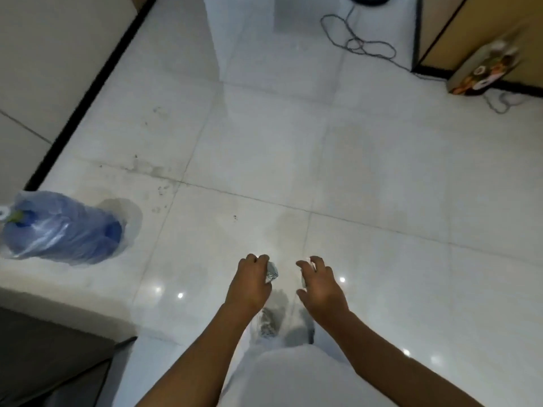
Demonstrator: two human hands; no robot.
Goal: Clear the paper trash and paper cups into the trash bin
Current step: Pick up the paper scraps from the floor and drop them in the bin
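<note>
Both of my hands are stretched out over the white tiled floor (293,148), and the view is blurred. My left hand (249,284) grips a crumpled silvery-white wad of paper (272,272) at its fingertips. My right hand (321,286) has its fingers curled, and a small pale scrap (303,279) shows between thumb and fingers; what it is stays hard to make out. No trash bin or paper cup is in view.
A blue water jug in a clear plastic bag (58,227) lies on the floor at the left. A grey cable (358,45) coils at the back, near a patterned box (484,70) by a tan cabinet. Dark furniture (44,362) fills the near left corner.
</note>
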